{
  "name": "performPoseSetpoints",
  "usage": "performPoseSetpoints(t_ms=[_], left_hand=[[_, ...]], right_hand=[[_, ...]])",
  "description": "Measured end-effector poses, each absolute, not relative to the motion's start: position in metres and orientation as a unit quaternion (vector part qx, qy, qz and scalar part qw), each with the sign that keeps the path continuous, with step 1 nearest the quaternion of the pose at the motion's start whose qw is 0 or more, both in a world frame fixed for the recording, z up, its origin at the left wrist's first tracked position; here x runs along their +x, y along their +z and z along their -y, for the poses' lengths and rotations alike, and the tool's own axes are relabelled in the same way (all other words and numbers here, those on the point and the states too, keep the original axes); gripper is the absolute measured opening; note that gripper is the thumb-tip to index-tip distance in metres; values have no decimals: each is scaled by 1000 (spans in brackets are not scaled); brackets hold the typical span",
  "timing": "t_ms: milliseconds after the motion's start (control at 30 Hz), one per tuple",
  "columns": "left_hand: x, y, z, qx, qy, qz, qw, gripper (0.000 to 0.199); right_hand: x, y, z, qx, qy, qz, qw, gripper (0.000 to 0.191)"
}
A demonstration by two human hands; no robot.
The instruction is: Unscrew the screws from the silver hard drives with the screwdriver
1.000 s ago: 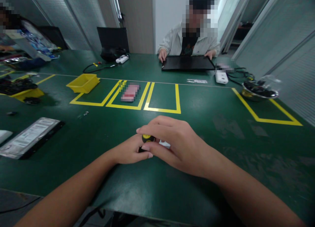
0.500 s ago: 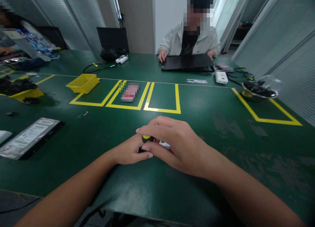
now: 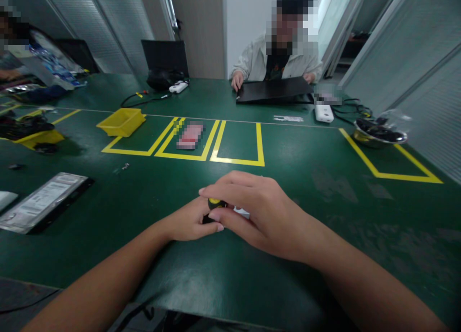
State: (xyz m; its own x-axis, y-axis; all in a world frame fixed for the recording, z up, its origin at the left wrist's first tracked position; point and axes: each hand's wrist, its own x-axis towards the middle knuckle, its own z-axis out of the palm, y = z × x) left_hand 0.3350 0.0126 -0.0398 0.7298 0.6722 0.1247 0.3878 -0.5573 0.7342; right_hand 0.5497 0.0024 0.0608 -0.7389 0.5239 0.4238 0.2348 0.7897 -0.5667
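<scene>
Near the front of the green table (image 3: pixel 151 193), my two hands meet. The fingers and thumb of my right hand (image 3: pixel 255 207) are closed around the rounded black-and-yellow handle end of a screwdriver (image 3: pixel 216 204); its shaft and tip are out of sight. Under and beside it, my left hand (image 3: pixel 189 221) is curled, thumb pointing right, with something dark at its grip that is mostly hidden. A small pale silver piece (image 3: pixel 242 211) shows behind my right thumb. To the left lies a hard drive (image 3: pixel 48 200) with a white label, apart from both hands.
Yellow tape (image 3: pixel 237 162) marks areas on the table. Beyond are a yellow bin (image 3: pixel 122 122), a blurred pink item (image 3: pixel 190 136) and small screws (image 3: pixel 125 166). A metal bowl of dark parts (image 3: pixel 380 132) stands right. Opposite, a person (image 3: pixel 248 65) holds a black panel (image 3: pixel 275 90).
My right hand has turned very slightly on the screwdriver handle. My left hand and the things on the table stay where they were.
</scene>
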Motion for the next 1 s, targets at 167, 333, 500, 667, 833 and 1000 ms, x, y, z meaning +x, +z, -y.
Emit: performPoseSetpoints(t_ms=[167, 333, 500, 667, 833, 1000], left_hand=[[335, -40, -12, 856, 201, -313, 358, 27], [334, -44, -11, 858, 206, -312, 353, 21], [334, -48, -11, 862, 196, -314, 345, 19], [334, -48, -11, 860, 199, -305, 356, 20], [333, -48, -11, 865, 202, -306, 343, 22], [335, -41, -13, 866, 204, -302, 342, 29]], right_hand=[[551, 61, -3, -209, 251, 898, 295, 32], [551, 61, -3, -204, 264, 897, 291, 34], [552, 61, -4, -208, 273, 893, 291, 35], [553, 61, -4, -203, 276, 894, 289, 35], [553, 65, -3, -198, 279, 896, 283, 36], [552, 66, -3, -216, 271, 897, 275, 23]])
